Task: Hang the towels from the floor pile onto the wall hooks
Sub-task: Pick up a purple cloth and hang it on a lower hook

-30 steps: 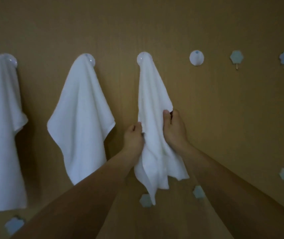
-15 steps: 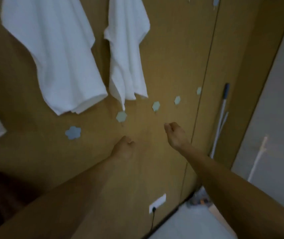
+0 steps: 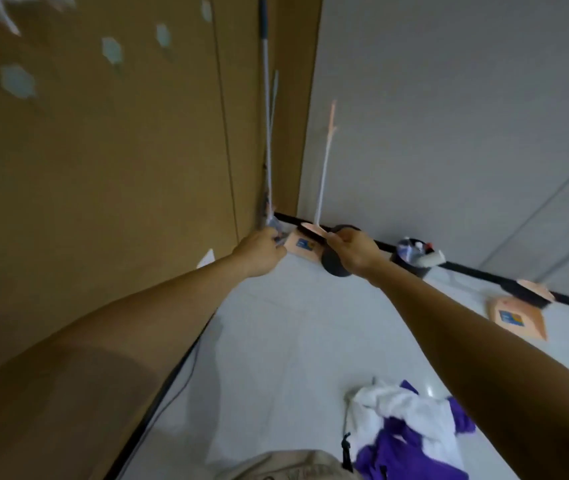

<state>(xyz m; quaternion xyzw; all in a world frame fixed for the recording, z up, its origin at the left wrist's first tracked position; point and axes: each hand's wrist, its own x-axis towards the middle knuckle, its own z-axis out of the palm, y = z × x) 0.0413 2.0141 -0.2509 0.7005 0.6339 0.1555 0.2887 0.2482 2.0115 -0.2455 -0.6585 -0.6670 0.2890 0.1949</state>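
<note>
Four hooks (image 3: 18, 81) on the brown wall (image 3: 103, 185). One pile (image 3: 411, 424) of white and purple towels on the floor (image 3: 293, 341). Along the floor's far edge: two pink dustpans (image 3: 515, 318), two dark round tubs (image 3: 335, 266). Two poles (image 3: 266, 98) stand upright there.

No word, number or brand can be read anywhere. Two stickers are the only labels. Beyond the towel pile (image 3: 404, 424), by the far wall, a peach dustpan (image 3: 532, 323) lies on the floor with a blue sticker (image 3: 511, 317) that has a yellow-orange patch. Its print is too blurred to read. Farther from the pile, near the room's corner, a second peach dustpan (image 3: 291, 247) carries a similar blue sticker (image 3: 303, 243), also unreadable.
</note>
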